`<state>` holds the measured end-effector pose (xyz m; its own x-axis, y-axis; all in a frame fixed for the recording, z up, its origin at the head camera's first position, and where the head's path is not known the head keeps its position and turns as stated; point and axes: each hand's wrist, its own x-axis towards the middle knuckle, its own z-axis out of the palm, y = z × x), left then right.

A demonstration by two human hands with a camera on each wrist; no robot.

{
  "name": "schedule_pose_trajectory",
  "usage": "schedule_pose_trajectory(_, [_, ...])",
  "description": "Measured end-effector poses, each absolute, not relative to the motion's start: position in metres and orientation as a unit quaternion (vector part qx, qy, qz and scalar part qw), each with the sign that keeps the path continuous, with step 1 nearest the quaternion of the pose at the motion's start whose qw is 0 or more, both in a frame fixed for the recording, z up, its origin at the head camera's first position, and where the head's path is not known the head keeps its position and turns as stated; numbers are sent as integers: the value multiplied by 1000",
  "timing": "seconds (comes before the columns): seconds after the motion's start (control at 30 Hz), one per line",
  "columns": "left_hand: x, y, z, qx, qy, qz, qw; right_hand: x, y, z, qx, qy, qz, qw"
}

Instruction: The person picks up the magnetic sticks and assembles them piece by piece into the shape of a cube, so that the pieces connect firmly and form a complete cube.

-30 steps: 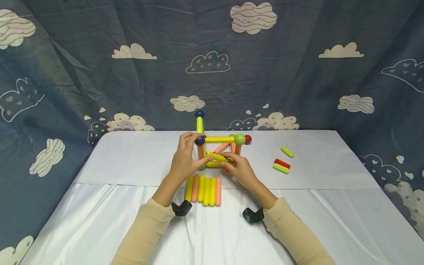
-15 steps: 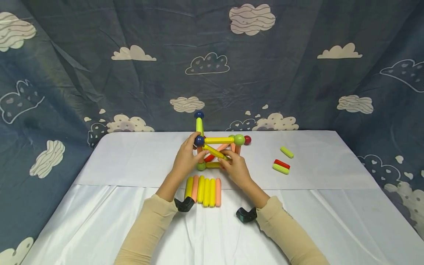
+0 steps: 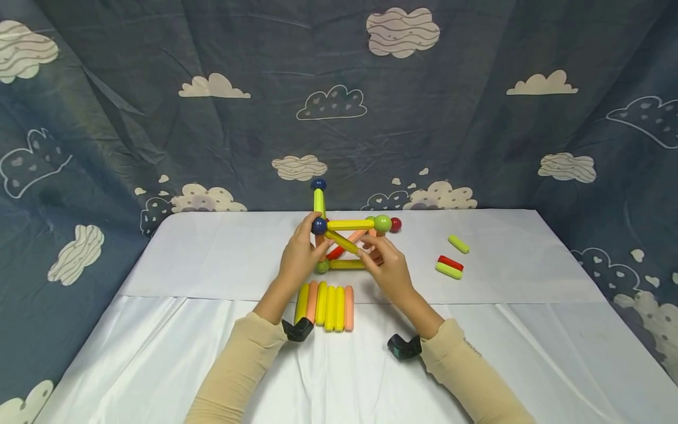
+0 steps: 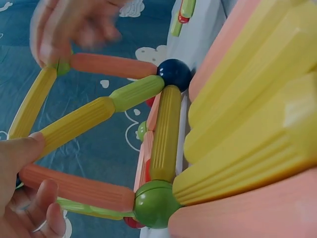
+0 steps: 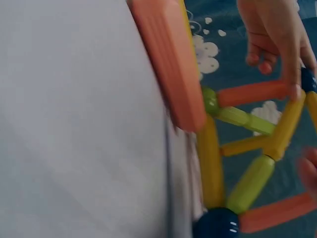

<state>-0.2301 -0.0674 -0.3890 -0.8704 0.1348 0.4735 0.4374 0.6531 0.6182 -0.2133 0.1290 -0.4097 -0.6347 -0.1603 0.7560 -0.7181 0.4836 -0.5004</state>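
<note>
Left hand [image 3: 300, 253] is pinching the stick frame [image 3: 351, 225] by its near left navy ball [image 3: 319, 225]; right hand [image 3: 391, 268] is near the right side, can't tell if it's gripping.

room to pass along table's [image 3: 519, 347] l & rt edges. stick-&-ball frame [image 3: 351, 225] blocks nr mid far edge, l hand [image 3: 298, 253] & rt hand [image 3: 391, 271] at it; stick row [image 3: 331, 307] just nearer. gap btwn frame & 3 loose sticks [image 3: 451, 262].

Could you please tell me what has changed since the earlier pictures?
The slanted yellow stick is now steeper, its left end up by the blue ball. The right hand has let go of it and moved slightly right. The left hand stays at that ball; the row of sticks is unchanged.
</note>
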Motion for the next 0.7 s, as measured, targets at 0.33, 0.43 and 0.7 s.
schedule_pose_trajectory(0.33, [-227, -57, -396, -150, -873, -414, 209, -228, 157, -393, 198, -859, 396, 257])
schedule_pose_trajectory(0.43, [-225, -54, -398, -145, -864, -431, 214, -229, 159, -397, 195, -864, 422, 192])
schedule_pose_trajectory(0.7, [-235, -57, -397, -152, -853, -449, 219, -227, 157, -401, 207, -853, 436, 200])
